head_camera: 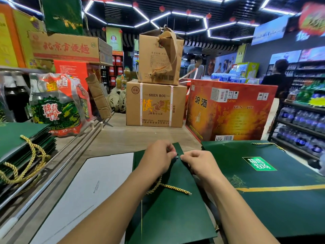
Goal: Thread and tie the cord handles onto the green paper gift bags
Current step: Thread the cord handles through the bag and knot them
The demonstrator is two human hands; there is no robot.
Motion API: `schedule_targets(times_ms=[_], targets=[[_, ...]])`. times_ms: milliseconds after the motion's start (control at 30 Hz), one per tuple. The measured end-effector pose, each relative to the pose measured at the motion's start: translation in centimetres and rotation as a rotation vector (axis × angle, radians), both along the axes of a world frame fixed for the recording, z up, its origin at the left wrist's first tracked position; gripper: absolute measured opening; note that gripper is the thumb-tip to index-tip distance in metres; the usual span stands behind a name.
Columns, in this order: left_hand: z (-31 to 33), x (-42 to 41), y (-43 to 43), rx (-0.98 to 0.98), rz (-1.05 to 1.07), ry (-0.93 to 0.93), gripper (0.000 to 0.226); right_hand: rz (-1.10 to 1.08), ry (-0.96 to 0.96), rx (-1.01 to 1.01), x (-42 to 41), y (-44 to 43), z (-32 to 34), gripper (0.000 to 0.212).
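A flat green paper gift bag (173, 212) lies in front of me on the counter, its top edge pointing away. My left hand (158, 158) and my right hand (197, 162) meet at that top edge, fingers curled, pinching something small and dark there; whether it is the cord's end is too small to tell. A gold twisted cord (168, 187) trails across the bag between my forearms, its loose end lying free. A second green bag (274, 187) with a gold cord handle (269, 145) lies to the right.
A stack of green bags with gold cords (22, 155) sits at the left on a metal ledge. A white sheet (91, 189) lies under the bag. Cardboard boxes (156, 103) and a red carton (228, 110) stand behind. Two people stand at the back right by shelves.
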State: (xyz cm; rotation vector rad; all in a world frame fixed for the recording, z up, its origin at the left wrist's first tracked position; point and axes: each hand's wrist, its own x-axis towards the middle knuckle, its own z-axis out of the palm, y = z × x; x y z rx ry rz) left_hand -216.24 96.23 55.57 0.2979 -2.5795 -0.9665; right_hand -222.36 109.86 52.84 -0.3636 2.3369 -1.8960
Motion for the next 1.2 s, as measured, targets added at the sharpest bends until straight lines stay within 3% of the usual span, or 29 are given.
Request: schedule_targets(times_ms=[200,533,733,967,1100,1200], targets=[[-1.4,-0.5,0.5,-0.04,0.013,0.114,0.012,-0.016,0.027,-0.061,-0.1,-0.2,0.0,0.015],[-1.3,-1.0,0.9,-0.289,0.015,0.123,0.016,-0.014,0.101,-0.091,0.3,-0.5,-0.1,0.011],[-1.1,-0.9,0.3,-0.028,0.038,0.193,0.009,0.066,0.099,-0.186,0.9,-0.3,0.4,0.017],[-1.2,-0.6,-0.1,0.154,0.021,0.284,0.007,0.202,-0.068,-0.374,1.1,0.1,1.1,0.033],[-1.3,-0.5,-0.2,0.185,0.016,0.323,0.005,0.205,0.039,-0.343,1.3,0.4,0.9,0.01],[-1.2,-0.3,-0.3,0.194,0.013,0.324,0.003,0.185,0.072,-0.328,1.4,0.3,0.7,0.014]])
